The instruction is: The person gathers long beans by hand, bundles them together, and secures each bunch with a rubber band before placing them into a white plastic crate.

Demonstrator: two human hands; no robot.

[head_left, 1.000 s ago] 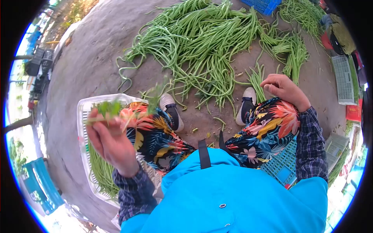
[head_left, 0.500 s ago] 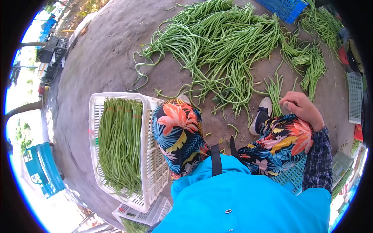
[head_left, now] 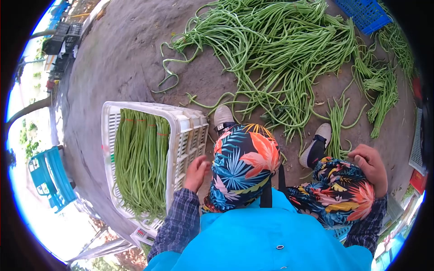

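Note:
My left hand (head_left: 197, 173), its fingers loosely curled and nothing visible in them, is between the white plastic crate (head_left: 190, 131) and my left knee. Inside that crate lie long green beans (head_left: 141, 167), lined up in bundles with red bands near their upper ends. My right hand (head_left: 371, 166) rests at my right knee, fingers bent in and holding nothing that I can see. Ahead of my feet a big heap of loose long beans (head_left: 280, 49) spreads over the ground. A small bunch of beans (head_left: 337, 126) lies beside my right shoe.
A blue crate (head_left: 365, 16) stands beyond the heap at the upper right, with more long beans (head_left: 384, 92) near it. On the left is a teal plastic chair (head_left: 53, 178). Dark crates (head_left: 63, 40) are stacked at the far left. A grey crate (head_left: 418, 142) stands at the right edge.
My left hand has come into view beside the white crate. My right hand has shifted down along with my knee. The view has turned, and my left knee now appears farther from the crate.

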